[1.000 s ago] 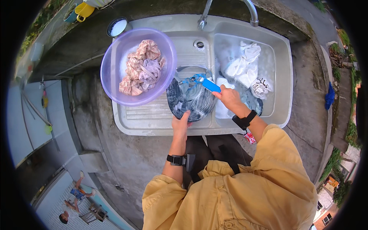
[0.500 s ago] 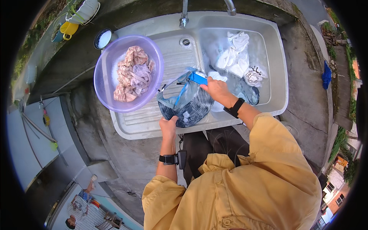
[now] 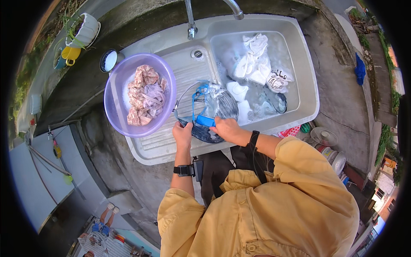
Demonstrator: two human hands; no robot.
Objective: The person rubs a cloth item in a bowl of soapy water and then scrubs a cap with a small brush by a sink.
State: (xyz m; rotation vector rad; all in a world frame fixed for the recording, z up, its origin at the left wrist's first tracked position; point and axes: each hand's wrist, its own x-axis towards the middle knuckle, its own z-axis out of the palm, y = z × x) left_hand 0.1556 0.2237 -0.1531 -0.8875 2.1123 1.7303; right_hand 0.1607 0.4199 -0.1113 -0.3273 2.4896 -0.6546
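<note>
A dark, soapy cloth item (image 3: pixel 221 103) with blue straps and a thin rim lies at the sink's front, partly over the ridged board. It is bag-like or hat-like; I cannot tell which. My left hand (image 3: pixel 183 133) is closed on its near left edge. In my right hand (image 3: pixel 227 129) is a blue scrub brush (image 3: pixel 205 121), pressed against the near part of the cloth; its bristles are hidden. White foam streaks the far side of the item. Just right of it, white wet cloths (image 3: pixel 237 91) lie in the basin.
A purple tub (image 3: pixel 171 103) with pinkish clothes (image 3: pixel 145 96) stands on the left of the sink (image 3: pixel 308 103). The basin holds soapy water and white laundry (image 3: pixel 255 60). Behind the tub is a dark bowl of white powder (image 3: pixel 110 60). A metal faucet (image 3: pixel 192 30) hangs over the back edge.
My right hand has brought the brush down and left, nearer my left hand. The dark item has turned, showing more of its foamy side. The whole view has shifted slightly.
</note>
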